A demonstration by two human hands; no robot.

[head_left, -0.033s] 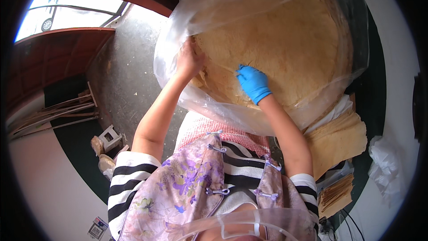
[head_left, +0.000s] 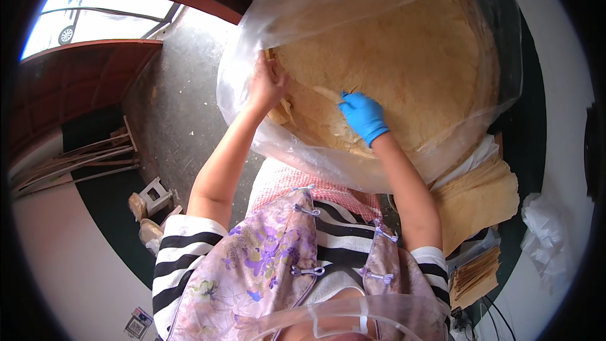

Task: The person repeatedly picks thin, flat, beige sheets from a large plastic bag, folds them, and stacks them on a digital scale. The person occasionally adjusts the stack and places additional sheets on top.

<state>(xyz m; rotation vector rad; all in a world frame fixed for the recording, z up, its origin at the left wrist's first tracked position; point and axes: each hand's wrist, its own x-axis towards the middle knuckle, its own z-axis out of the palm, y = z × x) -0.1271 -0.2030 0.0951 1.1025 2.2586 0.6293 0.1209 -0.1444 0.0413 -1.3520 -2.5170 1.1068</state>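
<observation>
A wide round stack of thin tan pancakes (head_left: 398, 57) lies inside a large clear plastic bag (head_left: 237, 76), whose mouth is folded back around it. At the stack's left rim, my bare left hand (head_left: 266, 85) is closed on the edge of the sheets, its fingertips partly hidden. Nearer the middle, my right hand (head_left: 363, 117), in a blue glove, pinches the top pancake. A raised fold shows just left of the gloved fingers. Between my hands and the near rim the surface is torn and wrinkled, with loose flaps.
Folded tan sheets (head_left: 483, 196) stand to the right, with another folded pile (head_left: 476, 278) below them. A white plastic bag (head_left: 544, 233) lies further right. At left are thin wooden strips (head_left: 82, 161) and a small white stool (head_left: 155, 196) on the grey floor (head_left: 183, 95).
My gloved hand has shifted slightly right, and a fold of the top pancake now stands up beside its fingers. My left hand has moved a little, uncovering more of the edge near its fingertips.
</observation>
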